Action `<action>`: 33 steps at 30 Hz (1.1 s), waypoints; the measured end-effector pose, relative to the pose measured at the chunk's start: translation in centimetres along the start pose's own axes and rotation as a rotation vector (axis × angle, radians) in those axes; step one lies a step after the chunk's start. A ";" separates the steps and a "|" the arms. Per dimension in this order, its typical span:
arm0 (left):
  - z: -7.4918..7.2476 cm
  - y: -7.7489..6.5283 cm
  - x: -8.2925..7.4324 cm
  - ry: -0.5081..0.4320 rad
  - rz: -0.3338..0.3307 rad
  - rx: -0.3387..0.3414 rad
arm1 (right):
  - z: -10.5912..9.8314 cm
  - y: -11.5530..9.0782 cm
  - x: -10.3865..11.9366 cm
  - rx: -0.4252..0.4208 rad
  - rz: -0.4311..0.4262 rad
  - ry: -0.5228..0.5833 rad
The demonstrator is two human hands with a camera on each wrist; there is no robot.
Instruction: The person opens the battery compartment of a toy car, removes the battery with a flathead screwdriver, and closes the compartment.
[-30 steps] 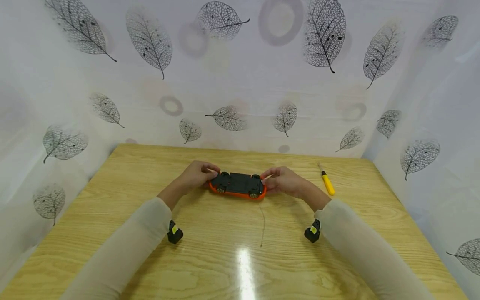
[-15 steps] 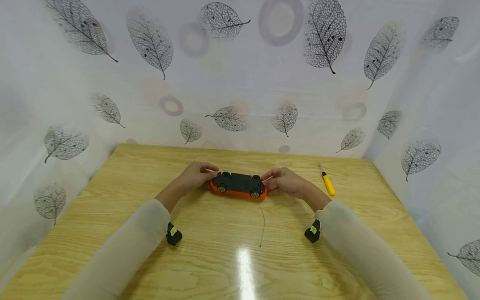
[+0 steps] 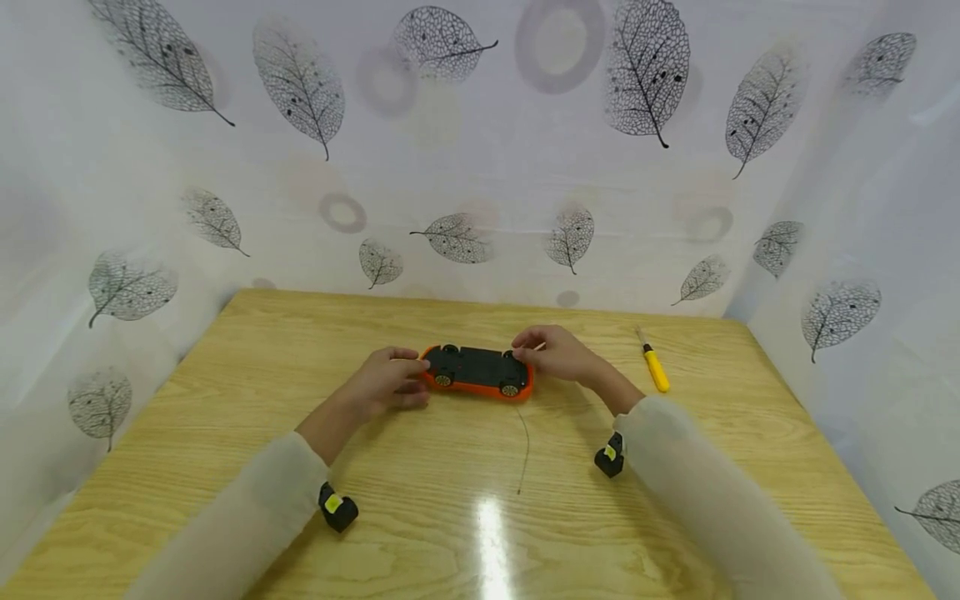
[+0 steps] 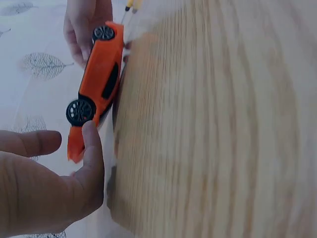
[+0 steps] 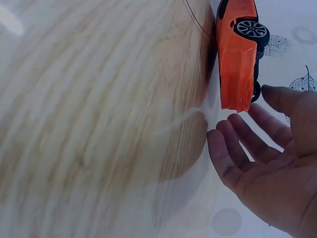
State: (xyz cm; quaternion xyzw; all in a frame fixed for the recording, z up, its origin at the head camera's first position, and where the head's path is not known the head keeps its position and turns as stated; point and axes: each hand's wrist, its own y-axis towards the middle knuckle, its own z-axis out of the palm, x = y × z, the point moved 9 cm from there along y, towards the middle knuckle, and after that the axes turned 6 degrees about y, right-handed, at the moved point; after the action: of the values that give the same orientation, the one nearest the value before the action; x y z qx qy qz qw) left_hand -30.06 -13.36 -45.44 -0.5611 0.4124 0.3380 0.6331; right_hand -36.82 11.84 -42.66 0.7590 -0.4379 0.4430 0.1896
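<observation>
An orange toy car [image 3: 480, 372] lies upside down on the wooden table, its black underside and wheels facing up. My left hand [image 3: 382, 385] is at the car's left end with fingers spread apart; in the left wrist view one fingertip overlaps the orange body beside a wheel [image 4: 80, 111], and I cannot tell if it touches. At the right end, my right hand [image 3: 558, 356] reaches over the far corner. The right wrist view has its loosely bent fingers [image 5: 225, 153] around the car's end, gripping nothing, with the thumb close to a wheel.
A screwdriver [image 3: 655, 367] with a yellow handle lies at the right rear of the table [image 3: 420, 517]. A thin dark wire or hair-like line [image 3: 527, 454] lies in front of the car. Leaf-patterned cloth [image 3: 480, 167] surrounds the table's back and sides.
Both hands have loosened from the car's ends. The left hand moved toward me with its fingers spreading; the right hand shifted up and left. The car stays in nearly the same place.
</observation>
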 end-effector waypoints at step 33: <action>0.6 2.0 -2.4 0.025 0.012 -0.066 | 2.8 0.0 3.1 0.120 -0.168 -0.027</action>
State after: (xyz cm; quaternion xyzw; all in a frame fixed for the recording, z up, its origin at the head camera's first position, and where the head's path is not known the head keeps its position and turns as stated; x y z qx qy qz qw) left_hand -32.77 -12.41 -44.07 -0.5836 0.4122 0.3480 0.6070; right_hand -34.72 8.42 -41.55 0.8088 -0.3480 0.4407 0.1745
